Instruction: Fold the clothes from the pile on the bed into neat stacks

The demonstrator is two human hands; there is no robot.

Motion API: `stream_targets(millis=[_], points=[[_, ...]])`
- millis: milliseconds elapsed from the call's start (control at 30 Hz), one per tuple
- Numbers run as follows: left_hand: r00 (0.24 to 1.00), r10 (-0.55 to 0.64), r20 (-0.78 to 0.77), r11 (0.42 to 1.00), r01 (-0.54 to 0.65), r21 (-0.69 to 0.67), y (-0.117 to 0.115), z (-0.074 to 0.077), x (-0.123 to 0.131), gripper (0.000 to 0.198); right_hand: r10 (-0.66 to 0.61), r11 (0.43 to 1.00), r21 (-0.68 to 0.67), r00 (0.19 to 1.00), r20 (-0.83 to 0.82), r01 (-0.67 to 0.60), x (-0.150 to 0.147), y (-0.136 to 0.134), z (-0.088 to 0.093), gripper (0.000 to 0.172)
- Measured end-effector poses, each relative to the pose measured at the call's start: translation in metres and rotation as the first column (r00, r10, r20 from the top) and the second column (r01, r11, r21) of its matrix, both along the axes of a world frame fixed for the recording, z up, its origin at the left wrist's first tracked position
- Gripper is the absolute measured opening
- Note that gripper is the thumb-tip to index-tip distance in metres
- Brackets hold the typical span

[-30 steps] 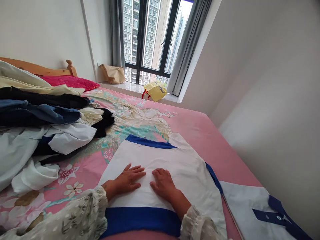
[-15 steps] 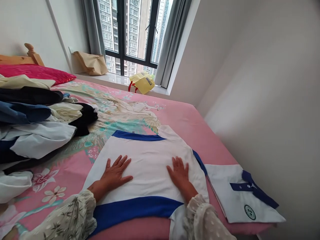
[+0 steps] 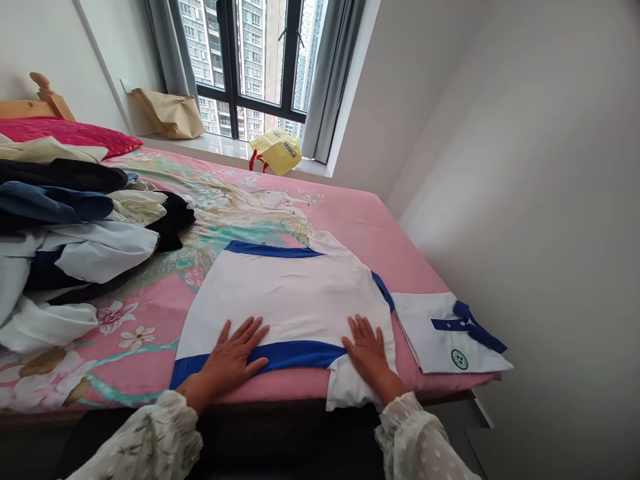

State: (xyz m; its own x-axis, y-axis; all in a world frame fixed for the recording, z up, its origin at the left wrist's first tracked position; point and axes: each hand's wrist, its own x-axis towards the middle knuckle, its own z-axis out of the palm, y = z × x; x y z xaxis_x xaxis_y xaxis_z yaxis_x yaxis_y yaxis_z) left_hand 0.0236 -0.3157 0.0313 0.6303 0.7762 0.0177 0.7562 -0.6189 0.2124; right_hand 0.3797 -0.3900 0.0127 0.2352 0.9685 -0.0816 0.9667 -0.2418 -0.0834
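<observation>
A white shirt with blue bands (image 3: 290, 293) lies spread on the bed, one white sleeve hanging toward the near edge. My left hand (image 3: 234, 357) rests flat with fingers spread on its lower left, over the blue band. On the lower right, near that sleeve, my right hand (image 3: 370, 353) lies palm down, fingers stretched out. Neither hand grips anything. Just right of the shirt is a folded white polo shirt (image 3: 425, 343) with a navy collar and a round green badge.
A heap of clothes (image 3: 100, 250) covers the bed's left side, before a red pillow (image 3: 75, 139). The pink flowered bedsheet (image 3: 350, 213) reaches the window sill, where a brown paper bag (image 3: 173, 115) and a yellow bag (image 3: 277, 152) stand. A wall (image 3: 525, 200) rises at right.
Both hands have slid toward me over the shirt, from its middle to its lower band. My view has shifted, showing the bed's near edge. The folded polo shirt lies as before.
</observation>
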Motion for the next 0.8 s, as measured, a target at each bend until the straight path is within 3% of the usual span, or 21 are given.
stream_targets(millis=[100, 233, 333, 467, 567, 667, 733, 800], points=[[0.985, 0.161, -0.058, 0.986, -0.159, 0.044, -0.01, -0.003, -0.058, 0.069, -0.148, 0.987, 0.071, 0.989, 0.026, 0.146, 0.043, -0.045, -0.018, 0.065], [0.965, 0.258, -0.052, 0.958, -0.248, 0.142, -0.021, -0.009, -0.117, 0.065, -0.177, 0.938, 0.295, 0.983, -0.042, 0.181, 0.076, -0.094, -0.039, 0.072], [0.969, 0.247, 0.027, 0.937, -0.246, 0.249, -0.038, -0.021, -0.131, 0.066, -0.206, 0.868, 0.421, 0.963, -0.176, 0.263, 0.064, -0.111, -0.043, 0.073], [0.975, 0.195, 0.106, 0.899, -0.221, 0.378, -0.061, -0.04, -0.13, 0.059, -0.197, 0.822, 0.421, 0.885, -0.422, 0.383, 0.03, -0.117, -0.031, 0.065], [0.976, 0.166, 0.139, 0.871, -0.211, 0.443, -0.067, -0.048, -0.131, 0.046, -0.18, 0.765, 0.361, 0.715, -0.676, 0.533, 0.011, -0.123, -0.017, 0.058], [0.981, 0.116, 0.158, 0.865, -0.178, 0.47, -0.066, -0.048, -0.135, 0.043, -0.138, 0.719, 0.191, 0.406, -0.903, 0.668, 0.0, -0.132, -0.005, 0.057], [0.984, 0.087, 0.158, 0.872, -0.152, 0.465, -0.066, -0.046, -0.139, 0.041, -0.126, 0.735, 0.078, 0.249, -0.96, 0.673, -0.003, -0.139, -0.001, 0.057], [0.986, 0.071, 0.153, 0.883, -0.134, 0.449, -0.067, -0.042, -0.142, 0.04, -0.159, 0.771, -0.018, 0.165, -0.974, 0.637, -0.002, -0.145, -0.002, 0.058]])
